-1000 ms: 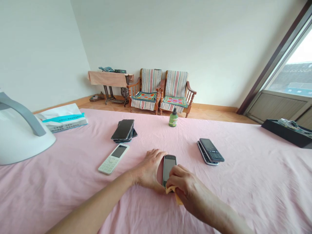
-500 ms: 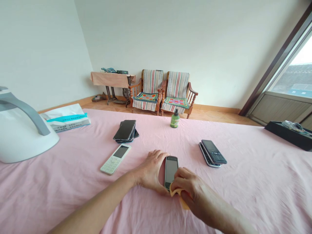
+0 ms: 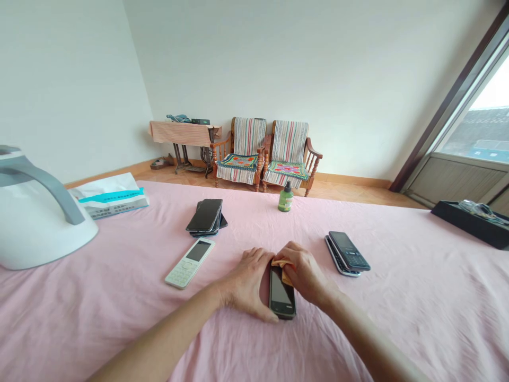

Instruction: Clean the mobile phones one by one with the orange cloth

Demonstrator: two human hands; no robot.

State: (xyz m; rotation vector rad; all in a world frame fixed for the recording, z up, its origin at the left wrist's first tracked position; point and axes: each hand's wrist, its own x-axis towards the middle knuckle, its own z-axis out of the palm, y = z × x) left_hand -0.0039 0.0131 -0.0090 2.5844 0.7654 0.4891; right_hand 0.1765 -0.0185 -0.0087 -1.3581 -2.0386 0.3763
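Observation:
A dark mobile phone (image 3: 281, 297) lies screen up on the pink cloth in front of me. My left hand (image 3: 248, 286) braces its left side, fingers at the top corner and thumb at the bottom corner. A folded yellow-orange cleaning cloth (image 3: 287, 273) is pinched in my right hand (image 3: 304, 270), pressed on the upper end of the screen. To the left lies a white keypad phone (image 3: 190, 262), with a stack of dark smartphones (image 3: 204, 216) behind it. On the right, a black keypad phone (image 3: 349, 250) rests on another phone.
The pink bedcloth (image 3: 413, 297) is wrinkled. A green spray bottle (image 3: 285, 197) stands near its far edge. At left are a white kettle (image 3: 43, 228) and a tissue pack (image 3: 111, 195). A black box (image 3: 471, 225) sits far right. Beyond are two wooden chairs (image 3: 242, 151).
My right hand has slid the cloth from the lower end of the phone up to its top, uncovering the lower screen and buttons. My left hand keeps its place.

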